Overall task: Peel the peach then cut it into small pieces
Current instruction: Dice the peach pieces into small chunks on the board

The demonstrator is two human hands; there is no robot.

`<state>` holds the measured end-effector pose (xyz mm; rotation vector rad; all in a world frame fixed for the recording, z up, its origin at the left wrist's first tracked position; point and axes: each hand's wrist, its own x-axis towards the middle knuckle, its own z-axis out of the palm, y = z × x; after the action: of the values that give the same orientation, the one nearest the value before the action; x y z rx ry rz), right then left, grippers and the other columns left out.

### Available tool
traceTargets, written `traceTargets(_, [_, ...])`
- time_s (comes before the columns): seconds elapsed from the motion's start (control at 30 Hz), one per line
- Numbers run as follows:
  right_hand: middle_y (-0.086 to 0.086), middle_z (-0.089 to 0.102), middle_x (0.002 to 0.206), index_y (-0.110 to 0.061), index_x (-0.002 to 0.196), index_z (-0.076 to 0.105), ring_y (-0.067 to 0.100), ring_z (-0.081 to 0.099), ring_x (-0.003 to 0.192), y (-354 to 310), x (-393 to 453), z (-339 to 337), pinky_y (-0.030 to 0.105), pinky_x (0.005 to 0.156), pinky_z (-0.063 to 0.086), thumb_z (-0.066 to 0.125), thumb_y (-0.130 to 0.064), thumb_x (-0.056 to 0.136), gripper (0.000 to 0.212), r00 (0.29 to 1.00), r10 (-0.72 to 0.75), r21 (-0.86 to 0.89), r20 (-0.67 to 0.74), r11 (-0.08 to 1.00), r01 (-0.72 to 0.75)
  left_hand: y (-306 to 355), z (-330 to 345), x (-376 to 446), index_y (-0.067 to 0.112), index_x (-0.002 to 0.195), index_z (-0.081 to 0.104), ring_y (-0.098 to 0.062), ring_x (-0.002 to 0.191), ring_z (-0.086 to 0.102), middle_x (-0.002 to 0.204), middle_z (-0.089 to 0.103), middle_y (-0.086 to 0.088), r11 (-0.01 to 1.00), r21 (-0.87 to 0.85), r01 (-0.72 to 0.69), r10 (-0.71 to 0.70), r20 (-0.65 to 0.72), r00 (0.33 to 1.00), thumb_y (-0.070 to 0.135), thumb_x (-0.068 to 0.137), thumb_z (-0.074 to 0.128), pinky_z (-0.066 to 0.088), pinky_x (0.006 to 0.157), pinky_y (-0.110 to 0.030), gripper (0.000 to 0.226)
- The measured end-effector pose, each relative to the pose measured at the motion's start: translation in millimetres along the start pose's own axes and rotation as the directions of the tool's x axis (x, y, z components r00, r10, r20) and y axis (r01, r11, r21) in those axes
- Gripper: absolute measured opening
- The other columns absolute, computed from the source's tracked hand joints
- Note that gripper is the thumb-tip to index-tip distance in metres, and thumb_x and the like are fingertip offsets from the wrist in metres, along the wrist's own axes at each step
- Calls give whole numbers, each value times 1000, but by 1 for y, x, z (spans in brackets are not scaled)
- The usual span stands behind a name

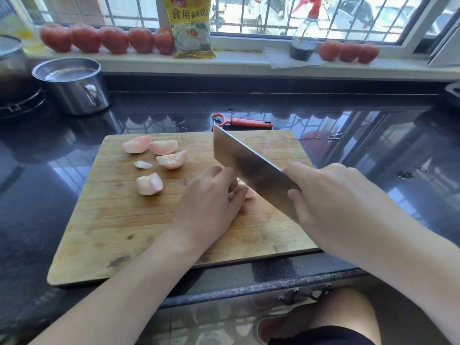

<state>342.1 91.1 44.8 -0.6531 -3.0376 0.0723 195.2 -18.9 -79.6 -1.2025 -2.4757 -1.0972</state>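
Cutting stage, well along. Pale wooden rectangular cutting board (119,227) on the dark glossy stone counter (388,155). Five peeled pale-pink peach chunks (149,184) lie loose on the board's far-left part, no skin visible on any, so peeling looks done; orange-handled peeler (245,122) lies on the counter just beyond the board's far edge, untouched. Left hand (211,202) mid-board, fingers curled down over the remaining peach piece (249,193), only a sliver of pink flesh showing between the fingertips and the blade; how much is left under the hand, and whether the pit is in there, cannot be told. Right hand (333,197) wrapped round the handle end of a wide rectangular steel cleaver (246,163), index finger laid along the spine, thumb on the blade's flat; handle itself hidden. Blade angled down beside the left fingers, on or just at the held piece; contact not clear. Judgement: several cuts done, the held piece not yet divided, and the larger loose wedges probably need halving again to count as small. Off-task: steel pot (74,85) far left, red tomatoes (107,39) and a yellow packet (191,26) on the windowsill.
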Motion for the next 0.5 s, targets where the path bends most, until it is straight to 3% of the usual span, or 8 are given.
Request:
traceTargets(0.17, [-5, 36, 73, -31, 90, 27, 7, 32, 61, -1, 0, 1, 25, 48, 24, 47, -23, 99, 24, 1000, -1, -22, 19, 1000, 1, -1, 1, 0, 17, 81, 61, -22, 73, 57, 81, 61, 1, 1000, 4, -12, 12, 0, 1000, 27, 92, 73, 49, 65, -35, 19])
traceTargets(0.33, [-3, 35, 70, -28, 91, 28, 16, 32, 59, -6, 6, 8, 33, 51, 30, 48, -24, 98, 21, 999, -33, -36, 10, 999, 34, 0, 0, 1, 27, 77, 49, -18, 68, 51, 77, 51, 8, 1000, -18, -2, 2, -2, 1000, 24, 91, 75, 40, 62, -30, 30])
traceTargets(0.5, [-3, 35, 71, -28, 94, 31, 20, 36, 59, -12, 17, 17, 35, 55, 33, 48, -22, 96, 19, 998, -68, -8, 8, 998, 68, -1, -1, 1, 17, 79, 61, -16, 71, 49, 80, 59, 5, 1000, -22, 11, -11, 7, 1000, 24, 90, 77, 34, 63, -29, 21])
